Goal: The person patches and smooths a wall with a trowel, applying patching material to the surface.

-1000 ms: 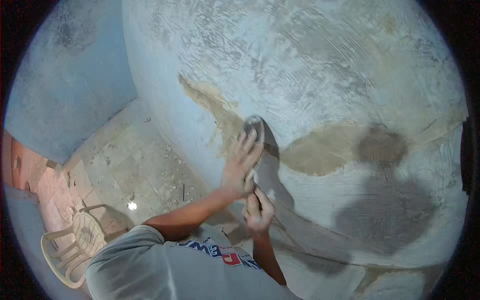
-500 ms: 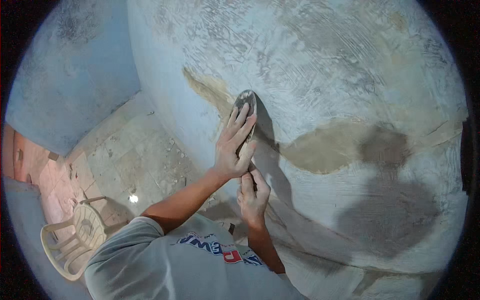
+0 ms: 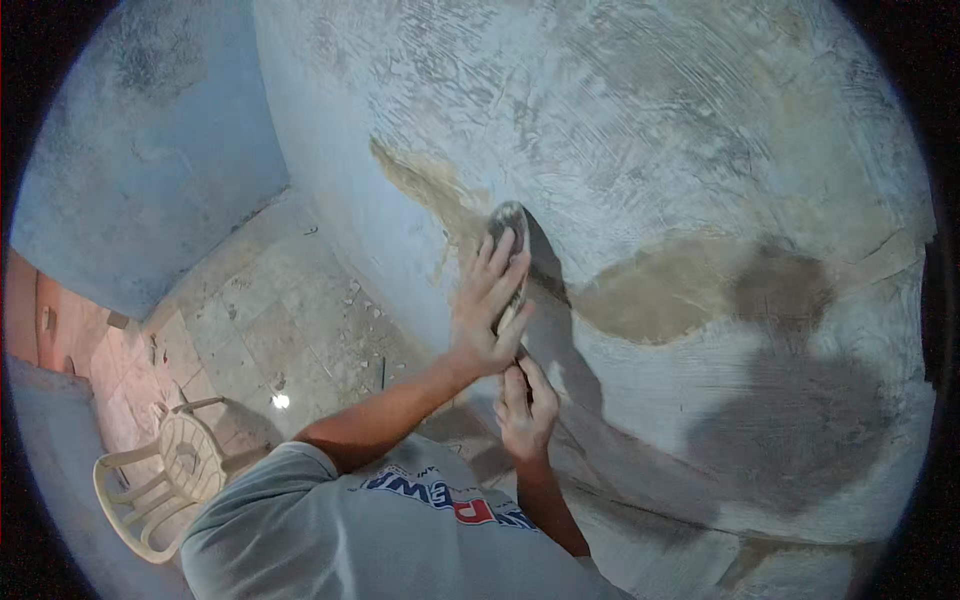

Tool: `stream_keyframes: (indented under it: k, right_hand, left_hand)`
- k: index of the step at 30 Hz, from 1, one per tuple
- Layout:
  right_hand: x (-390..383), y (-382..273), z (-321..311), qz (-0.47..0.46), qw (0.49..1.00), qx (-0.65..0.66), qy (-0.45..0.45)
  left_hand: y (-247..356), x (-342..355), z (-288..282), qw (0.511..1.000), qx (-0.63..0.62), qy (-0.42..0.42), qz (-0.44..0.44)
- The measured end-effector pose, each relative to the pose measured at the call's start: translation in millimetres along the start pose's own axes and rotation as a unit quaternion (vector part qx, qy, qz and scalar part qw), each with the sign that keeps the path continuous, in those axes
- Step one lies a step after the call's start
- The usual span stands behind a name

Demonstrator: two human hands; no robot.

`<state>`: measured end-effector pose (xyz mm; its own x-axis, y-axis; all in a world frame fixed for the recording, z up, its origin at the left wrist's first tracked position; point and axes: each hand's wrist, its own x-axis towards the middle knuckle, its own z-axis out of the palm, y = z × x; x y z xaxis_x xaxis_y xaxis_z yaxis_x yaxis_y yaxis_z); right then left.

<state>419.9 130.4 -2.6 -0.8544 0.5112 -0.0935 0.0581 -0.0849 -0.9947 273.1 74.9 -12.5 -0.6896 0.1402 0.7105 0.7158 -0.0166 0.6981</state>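
A long trowel point(image 3: 510, 214) with a rounded tip lies against the rough, pale blue-grey wall point(image 3: 640, 130). Spread fingers of my left hand point(image 3: 490, 305) press flat on its blade, covering much of it. Just below, my right hand point(image 3: 527, 415) is closed around the handle end, which is mostly hidden by the fingers. Up and left of the trowel runs a narrow tan patch point(image 3: 420, 183) on the wall. To the right spreads a wider tan patch point(image 3: 650, 300).
A cream plastic armchair point(image 3: 190, 450) stands at lower left on the tiled floor point(image 3: 250, 300), where bits of debris lie scattered. Another blue wall point(image 3: 215, 130) rises at the far left. A ledge or seam runs along the wall's lower right. My shadow falls across the right side.
Both hands and the trowel have slid a little down and to the right along the wall. The whole view has shifted slightly too. The grip looks the same.
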Motion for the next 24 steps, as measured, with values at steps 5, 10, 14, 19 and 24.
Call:
stream_keyframes:
  k: [5,10,14,19,24]
  right_hand:
    - [2.9,14.3,7.5,-0.027,0.999,-0.015,-0.013]
    - [13.6,37.7,2.2,-0.098,0.991,-0.090,-0.005]
    - [-11.3,14.2,-13.3,-0.048,0.999,-0.018,-0.008]
    - [34.6,3.9,16.4,-0.128,0.986,-0.098,-0.036]
    - [1.2,27.3,-10.9,-0.094,0.992,-0.078,-0.027]
  left_hand:
    - [-7.9,3.0,-5.5,0.999,-0.039,-0.029,-0.007]
    - [-6.2,12.0,-10.5,0.999,-0.016,-0.038,0.007]
    - [5.1,-23.5,6.2,0.998,-0.020,-0.048,-0.021]
    - [-16.7,30.3,-8.8,0.997,-0.069,0.013,-0.014]
    - [-9.1,-17.5,3.4,0.997,-0.067,-0.009,-0.044]
